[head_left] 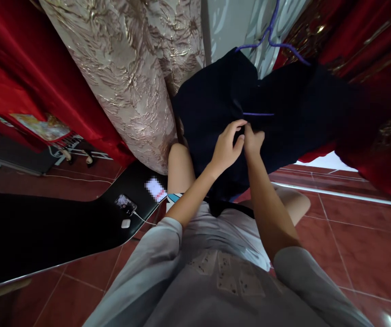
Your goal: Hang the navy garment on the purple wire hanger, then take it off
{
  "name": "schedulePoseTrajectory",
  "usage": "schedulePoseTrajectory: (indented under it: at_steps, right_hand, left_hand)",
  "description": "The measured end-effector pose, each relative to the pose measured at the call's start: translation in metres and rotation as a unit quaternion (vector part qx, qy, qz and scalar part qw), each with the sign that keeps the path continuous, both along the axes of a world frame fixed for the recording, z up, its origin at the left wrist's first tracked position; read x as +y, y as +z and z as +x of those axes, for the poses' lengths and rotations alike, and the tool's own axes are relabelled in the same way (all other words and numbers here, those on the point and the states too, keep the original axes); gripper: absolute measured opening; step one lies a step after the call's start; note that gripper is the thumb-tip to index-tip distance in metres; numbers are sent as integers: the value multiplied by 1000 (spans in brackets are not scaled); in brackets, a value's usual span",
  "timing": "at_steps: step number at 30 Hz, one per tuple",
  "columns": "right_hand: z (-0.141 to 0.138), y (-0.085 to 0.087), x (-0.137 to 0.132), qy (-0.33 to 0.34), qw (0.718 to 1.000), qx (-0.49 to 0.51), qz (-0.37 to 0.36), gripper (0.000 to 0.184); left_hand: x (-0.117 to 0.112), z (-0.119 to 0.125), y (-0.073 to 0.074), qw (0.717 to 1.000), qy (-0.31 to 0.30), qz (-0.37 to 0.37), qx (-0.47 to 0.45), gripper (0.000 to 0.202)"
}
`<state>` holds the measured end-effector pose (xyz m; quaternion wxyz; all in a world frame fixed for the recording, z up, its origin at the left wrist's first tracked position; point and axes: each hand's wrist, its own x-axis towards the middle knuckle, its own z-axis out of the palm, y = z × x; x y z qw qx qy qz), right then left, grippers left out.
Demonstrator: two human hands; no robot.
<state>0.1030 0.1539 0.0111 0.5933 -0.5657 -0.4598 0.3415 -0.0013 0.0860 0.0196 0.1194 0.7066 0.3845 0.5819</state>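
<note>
A dark navy shirt [209, 104] hangs from a purple hanger [270, 38], and its lower part drapes down to my lap. Through the gap in its front, a strip of the hanger's purple bar [258, 114] shows. My left hand [228, 147] is at the front of the shirt just below that bar, thumb and fingers curled onto the fabric. Close beside it, my right hand [253, 141] pinches the same front edge, with the fingertips of both hands nearly touching. The small spot between the fingertips is too dark to make out.
A black bench [62, 227] on my left carries a phone [125, 204] with a white cable, a lit screen [156, 188] and a small white case [125, 223]. Beige textured curtains [127, 81] and red drapes [89, 91] hang around me. Red tiles [362, 240] cover the floor.
</note>
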Motion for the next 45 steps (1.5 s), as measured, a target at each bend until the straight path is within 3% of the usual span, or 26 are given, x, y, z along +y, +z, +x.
schedulePoseTrajectory:
  at_steps: [3,6,8,10,13,16,20,25,29,32,35,38,40,42,45]
  right_hand:
    - [16,-24,-6,78,995,27,-62,28]
    - [31,-40,-42,173,972,73,-141,28]
    - [37,-46,-72,216,955,109,-173,35]
    - [39,-48,-99,225,947,142,-178,43]
    - [35,-44,-124,193,954,164,-158,45]
    - [30,-32,-130,164,968,148,-120,43]
    - [26,-14,-135,139,981,121,-60,50]
    - [27,1,-146,111,986,124,0,48]
    - [32,18,-136,171,980,104,9,37]
    - [33,47,-115,203,975,88,15,31]
    - [29,90,-90,184,975,83,89,30]
    - [21,131,-75,164,967,111,158,30]
    - [16,145,-73,161,963,130,173,30]
    - [14,147,-76,161,962,133,178,30]
    - [13,136,-79,163,963,125,177,33]
  left_hand:
    - [0,8,2,1000,-1,-8,-11,26]
    - [-8,9,-4,996,38,-13,-83,13]
    - [-17,8,-10,985,89,-21,-149,14]
    - [-28,8,-18,971,130,-41,-196,16]
    - [-44,10,-34,967,101,-103,-208,23]
    - [-53,14,-43,971,24,-158,-177,32]
    - [-61,19,-39,977,-33,-161,-138,21]
    - [-71,24,-24,985,-14,-122,-119,11]
    - [-72,30,-29,987,28,-95,-130,9]
    - [-64,30,-43,988,67,-81,-112,12]
    - [-50,26,-60,990,81,-79,-88,16]
    - [-37,20,-66,992,75,-85,-53,17]
    - [-31,13,-59,994,39,-103,-28,16]
    - [-29,5,-42,989,-26,-143,14,14]
    - [-29,-7,5,991,-69,-108,49,10]
